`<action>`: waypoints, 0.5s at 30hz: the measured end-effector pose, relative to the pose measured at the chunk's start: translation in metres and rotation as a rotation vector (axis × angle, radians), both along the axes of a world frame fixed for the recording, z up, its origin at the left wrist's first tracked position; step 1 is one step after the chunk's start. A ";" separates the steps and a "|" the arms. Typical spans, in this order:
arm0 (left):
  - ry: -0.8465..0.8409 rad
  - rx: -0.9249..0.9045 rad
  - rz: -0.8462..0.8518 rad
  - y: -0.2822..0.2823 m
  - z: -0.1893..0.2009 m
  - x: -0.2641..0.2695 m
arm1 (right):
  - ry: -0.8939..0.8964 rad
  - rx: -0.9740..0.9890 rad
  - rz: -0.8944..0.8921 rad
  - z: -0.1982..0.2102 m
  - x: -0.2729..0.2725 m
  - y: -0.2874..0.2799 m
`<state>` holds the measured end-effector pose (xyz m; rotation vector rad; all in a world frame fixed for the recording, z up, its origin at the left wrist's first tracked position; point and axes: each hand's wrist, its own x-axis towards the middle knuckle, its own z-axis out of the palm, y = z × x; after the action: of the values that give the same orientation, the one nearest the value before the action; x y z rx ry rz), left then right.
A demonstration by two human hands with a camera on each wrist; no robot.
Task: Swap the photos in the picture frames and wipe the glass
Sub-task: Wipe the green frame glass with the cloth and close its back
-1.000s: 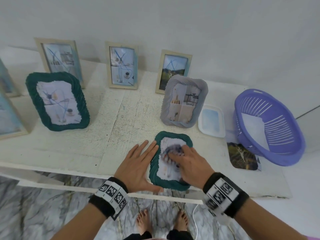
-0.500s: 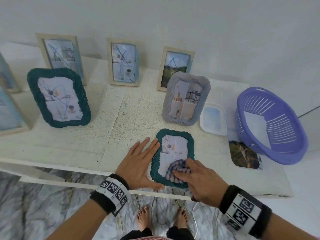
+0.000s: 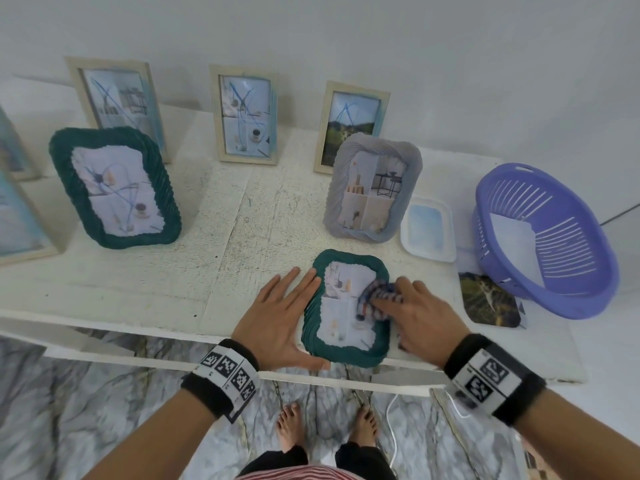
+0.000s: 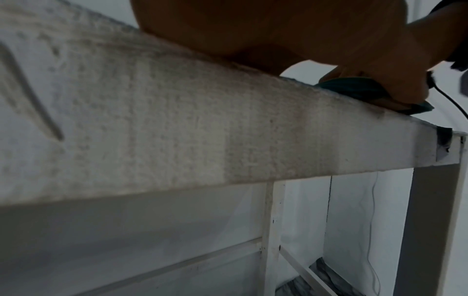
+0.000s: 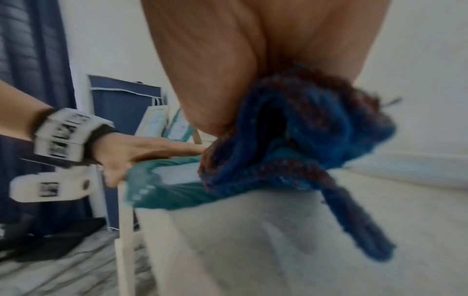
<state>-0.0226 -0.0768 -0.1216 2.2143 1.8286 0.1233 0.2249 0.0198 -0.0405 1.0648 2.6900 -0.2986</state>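
Two hands work on one small dark-green frame (image 3: 346, 308), which lies flat, glass up, at the front edge of the white counter (image 3: 221, 233), its lower end at or just over that edge. The left hand (image 3: 277, 318) is spread flat with straight fingers on the counter, its palm edge and thumb against the frame's left side as a stop. The right hand (image 3: 415, 313) has its fingers curled into a bunched blue-and-red checked cloth (image 3: 375, 299), pressing it on the right half of the glass; in the right wrist view the cloth (image 5: 298, 140) hangs in soft folds with a loose tail. The frame looks light and stiff, with a ribbed, wavy border that should give fingers good purchase, while the glass pane is probably smooth, slippery and breakable, so I would judge that wiping pressure wants to stay moderate and the frame braced from the side, as now. To lift it, the safest hold would be the two long edges of the border, not the glass. The cloth is limp and will bunch, so it needs a full-finger hold. Being so near the edge, the frame could slide off if pushed toward the person. Behind stand a larger green frame (image 3: 114, 187), a grey ribbed frame (image 3: 374, 188) and three pale wooden frames (image 3: 244, 114); a loose photo (image 3: 490, 301) lies beside a purple basket (image 3: 547, 240).
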 end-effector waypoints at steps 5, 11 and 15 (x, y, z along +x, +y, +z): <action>0.011 0.002 0.001 0.000 0.000 -0.001 | -0.047 -0.126 0.161 0.004 0.003 -0.016; -0.002 0.002 0.000 0.000 -0.001 0.000 | -0.078 0.022 0.058 0.002 0.003 0.002; -0.020 0.017 -0.001 0.000 -0.001 0.000 | -0.037 -0.031 0.084 0.000 -0.003 -0.019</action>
<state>-0.0231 -0.0768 -0.1225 2.2168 1.8228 0.1603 0.2219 0.0012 -0.0405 0.9363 2.6800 -0.3014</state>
